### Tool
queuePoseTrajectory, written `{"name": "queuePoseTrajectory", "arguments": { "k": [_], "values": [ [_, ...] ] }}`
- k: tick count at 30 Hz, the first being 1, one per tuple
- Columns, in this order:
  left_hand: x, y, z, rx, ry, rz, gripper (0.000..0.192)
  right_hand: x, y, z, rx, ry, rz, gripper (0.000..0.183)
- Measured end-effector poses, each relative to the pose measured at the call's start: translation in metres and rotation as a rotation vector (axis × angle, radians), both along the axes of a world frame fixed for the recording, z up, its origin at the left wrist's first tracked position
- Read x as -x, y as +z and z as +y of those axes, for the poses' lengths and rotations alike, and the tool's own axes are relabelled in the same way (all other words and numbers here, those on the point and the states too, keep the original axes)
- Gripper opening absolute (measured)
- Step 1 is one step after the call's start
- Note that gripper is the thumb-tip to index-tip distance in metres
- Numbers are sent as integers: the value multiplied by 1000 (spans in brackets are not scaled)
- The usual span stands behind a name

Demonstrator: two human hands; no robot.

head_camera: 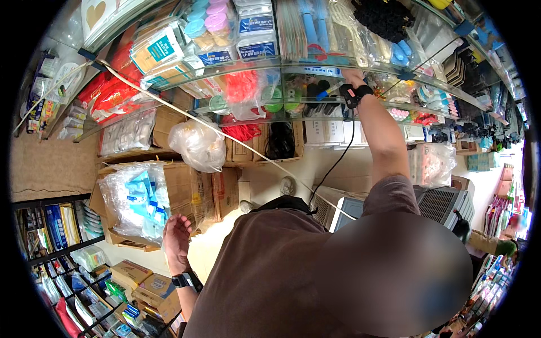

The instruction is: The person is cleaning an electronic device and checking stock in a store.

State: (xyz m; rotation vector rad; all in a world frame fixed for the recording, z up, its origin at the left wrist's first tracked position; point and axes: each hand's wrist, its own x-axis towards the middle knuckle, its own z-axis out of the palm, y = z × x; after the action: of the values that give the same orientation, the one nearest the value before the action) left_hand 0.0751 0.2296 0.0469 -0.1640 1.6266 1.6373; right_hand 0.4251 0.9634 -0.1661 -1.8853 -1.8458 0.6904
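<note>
My left hand (pixel 177 234) is raised beside an open cardboard box (pixel 179 179), with nothing in its loosely curled fingers. Clear plastic and blue-and-white packets (pixel 146 194) fill that box. A dark band (pixel 188 281) circles my left wrist. My right hand (pixel 354 77) reaches to the edge of a glass shelf (pixel 253 63); its fingers are mostly hidden. Near it are a blue-and-white package (pixel 319 71) and black-topped items (pixel 315 91) on the level below. A black device (pixel 351 95) with a cable is strapped to my right wrist.
A pale cord (pixel 253 157) stretches diagonally across the shelf front and floor. Translucent plastic bags (pixel 198 145) bulge out beneath the shelves. A grey ventilated appliance (pixel 444 205) stands at right. Stacked cartons (pixel 146 283) and a black rack (pixel 59 249) occupy the lower left.
</note>
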Motion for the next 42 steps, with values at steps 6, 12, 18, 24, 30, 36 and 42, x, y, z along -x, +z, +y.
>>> {"name": "queuePoseTrajectory", "arguments": {
  "k": [6, 12, 18, 24, 30, 36, 42],
  "values": [
    [4, -2, 6, -2, -17, -17, 20, 17, 88, -82, -92, 113, 562, 51],
    [18, -8, 38, -35, -118, -36, 19, -20, 134, -144, 438, -136, 1414, 28],
    [31, -10, 56, -70, -184, -56, 20, -34, 136, -221, 400, -262, 2011, 33],
    [46, -12, 67, -122, -324, -72, 26, -46, 144, -311, 330, -315, 2050, 39],
    [70, -9, 87, -292, -415, -247, 28, -9, 166, -379, 788, -42, 1924, 39],
    [67, 21, 118, -351, -655, 141, 32, 65, 205, -426, 1023, 218, 1793, 38],
    [72, 34, 108, -225, -1115, 450, 43, 145, 201, -457, 1181, 370, 1603, 35]
  ]
}}
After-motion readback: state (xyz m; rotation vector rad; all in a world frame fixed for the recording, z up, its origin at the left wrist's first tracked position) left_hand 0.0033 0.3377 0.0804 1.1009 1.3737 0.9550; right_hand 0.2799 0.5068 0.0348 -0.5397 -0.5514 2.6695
